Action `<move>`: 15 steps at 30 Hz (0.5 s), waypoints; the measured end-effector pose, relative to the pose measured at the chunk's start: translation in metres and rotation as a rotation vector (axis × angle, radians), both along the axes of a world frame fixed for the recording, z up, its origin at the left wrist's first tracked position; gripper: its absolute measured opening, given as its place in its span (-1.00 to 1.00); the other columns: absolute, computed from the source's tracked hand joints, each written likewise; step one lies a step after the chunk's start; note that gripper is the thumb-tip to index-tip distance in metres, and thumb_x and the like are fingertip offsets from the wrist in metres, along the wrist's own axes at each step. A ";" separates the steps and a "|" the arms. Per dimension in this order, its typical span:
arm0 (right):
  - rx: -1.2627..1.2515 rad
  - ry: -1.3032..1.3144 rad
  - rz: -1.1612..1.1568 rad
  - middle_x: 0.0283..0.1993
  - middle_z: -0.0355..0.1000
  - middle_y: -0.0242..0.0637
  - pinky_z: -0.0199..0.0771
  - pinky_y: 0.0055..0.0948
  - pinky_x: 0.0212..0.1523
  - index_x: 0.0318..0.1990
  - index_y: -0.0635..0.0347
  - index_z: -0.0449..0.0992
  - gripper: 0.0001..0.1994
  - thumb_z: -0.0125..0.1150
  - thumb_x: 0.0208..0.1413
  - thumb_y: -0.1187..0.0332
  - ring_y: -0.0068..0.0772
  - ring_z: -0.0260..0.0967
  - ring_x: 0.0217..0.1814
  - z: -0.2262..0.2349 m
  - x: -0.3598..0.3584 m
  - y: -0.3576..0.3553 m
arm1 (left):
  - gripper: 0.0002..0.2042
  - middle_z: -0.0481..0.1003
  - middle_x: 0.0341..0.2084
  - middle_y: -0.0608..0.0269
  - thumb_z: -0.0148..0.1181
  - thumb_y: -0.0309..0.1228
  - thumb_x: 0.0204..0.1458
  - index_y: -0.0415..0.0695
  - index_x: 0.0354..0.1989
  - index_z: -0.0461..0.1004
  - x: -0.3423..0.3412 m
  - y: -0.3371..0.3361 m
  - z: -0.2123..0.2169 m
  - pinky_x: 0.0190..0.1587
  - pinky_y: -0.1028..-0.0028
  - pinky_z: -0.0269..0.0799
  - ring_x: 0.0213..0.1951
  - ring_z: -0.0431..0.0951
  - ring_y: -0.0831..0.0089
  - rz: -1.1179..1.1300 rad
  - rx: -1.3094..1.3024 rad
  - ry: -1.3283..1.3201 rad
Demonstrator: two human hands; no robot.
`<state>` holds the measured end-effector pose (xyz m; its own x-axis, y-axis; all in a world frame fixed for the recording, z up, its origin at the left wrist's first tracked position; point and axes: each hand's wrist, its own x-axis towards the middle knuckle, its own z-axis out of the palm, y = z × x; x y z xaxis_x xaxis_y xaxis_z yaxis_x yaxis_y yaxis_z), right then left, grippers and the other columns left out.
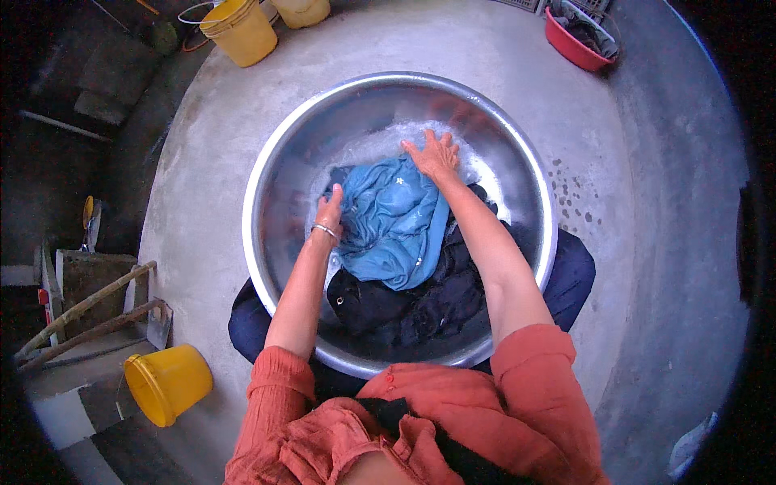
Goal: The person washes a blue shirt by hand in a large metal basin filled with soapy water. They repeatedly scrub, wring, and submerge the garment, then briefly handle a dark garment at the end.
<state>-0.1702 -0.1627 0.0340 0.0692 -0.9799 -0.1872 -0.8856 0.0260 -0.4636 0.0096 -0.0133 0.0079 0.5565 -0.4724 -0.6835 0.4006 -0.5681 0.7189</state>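
A wide shiny metal basin [279,153] holds a little sudsy water and wet clothes. On top lies a crumpled blue garment [392,234] with small light marks. Dark, nearly black clothes [404,311] lie beneath it, toward me and to the right; one has a small eyelet. My left hand [329,217], with a bracelet at its wrist, touches the blue garment's left edge. Its thumb points up, while its other fingers are mostly hidden by cloth and water. My right hand [435,155] rests at the garment's far right edge, fingers spread toward the suds.
Yellow buckets stand on the concrete floor [202,162]: one bucket [242,36] at far left, another bucket [174,384] tipped at near left. Wooden-handled tools [89,311] lean at left. A red tub [570,44] with dark cloth sits at far right. Wet spots [570,194] mark the floor.
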 end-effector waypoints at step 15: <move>-0.574 -0.668 0.715 -0.38 0.31 -0.16 0.37 -0.22 -0.42 -0.53 0.12 0.41 -0.80 0.17 -0.21 0.20 -0.15 0.33 -0.35 0.040 0.070 0.153 | -0.43 0.41 -0.19 0.14 -0.18 0.16 -0.01 -0.12 -0.10 0.34 -0.008 0.007 0.002 -0.04 0.26 0.30 -0.11 0.40 0.29 -0.248 -0.735 0.857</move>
<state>-0.1004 -0.0100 0.0737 0.5648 -0.6043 0.5620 -0.1823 -0.7555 -0.6292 0.0020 -0.0063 0.0100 -0.1203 -0.9440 -0.3073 0.8527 -0.2567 0.4550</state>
